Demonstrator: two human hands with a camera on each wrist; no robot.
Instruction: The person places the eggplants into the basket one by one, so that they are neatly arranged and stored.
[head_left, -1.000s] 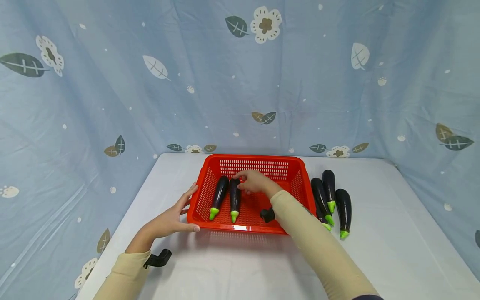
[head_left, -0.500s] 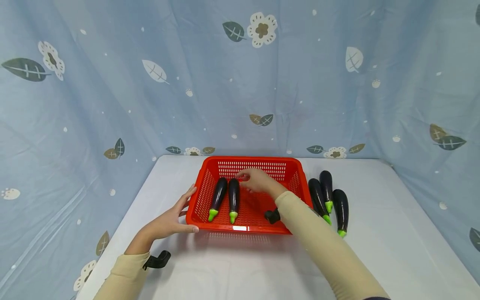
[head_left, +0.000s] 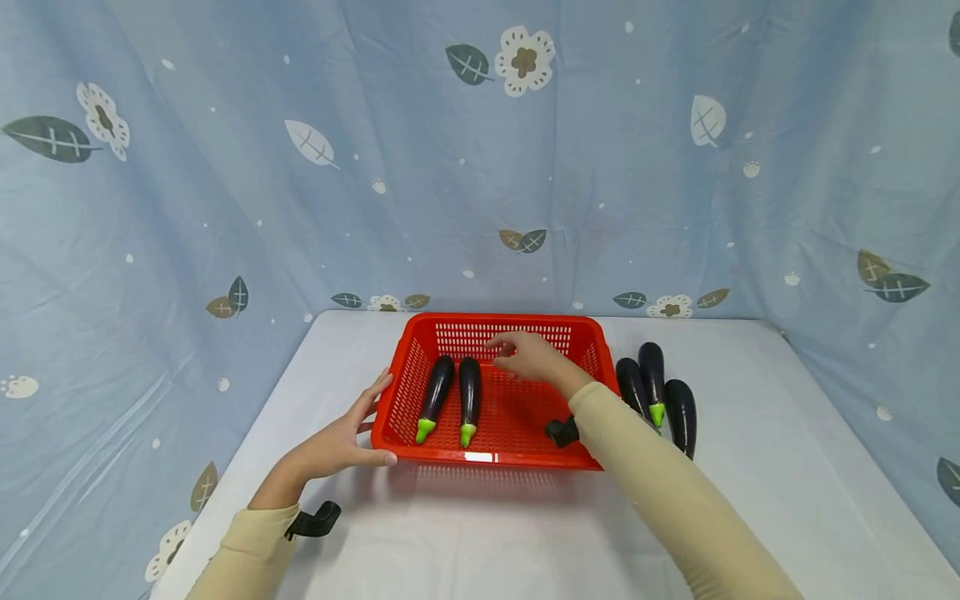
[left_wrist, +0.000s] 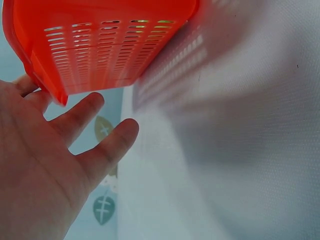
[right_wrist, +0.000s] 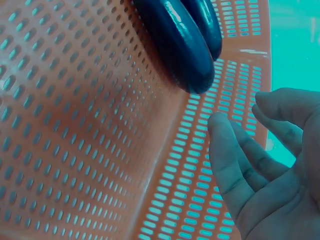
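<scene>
Two dark eggplants with green stem ends lie side by side in the red plastic basket (head_left: 450,457): a left one (head_left: 437,392) and a right one (head_left: 469,398). Over the basket, to the right of that second eggplant, my right hand (head_left: 531,358) hovers with loosely bent fingers and nothing in them. In the right wrist view a gap separates these fingers (right_wrist: 225,150) from the eggplant's rounded end (right_wrist: 197,75). My left hand (head_left: 341,437) rests against the basket's left side, fingers spread along the wall and thumb at the front corner.
Right of the basket, more eggplants lie on the white table (head_left: 787,467): one at the back (head_left: 652,371), one on the outside (head_left: 681,412) and one against the basket (head_left: 632,383). My right sleeve (head_left: 667,500) partly covers them. A patterned blue curtain (head_left: 375,208) hangs behind.
My right hand has moved right and slightly up, away from the right eggplant's end in the basket. My left hand stays at the basket's side. The head view has shifted slightly.
</scene>
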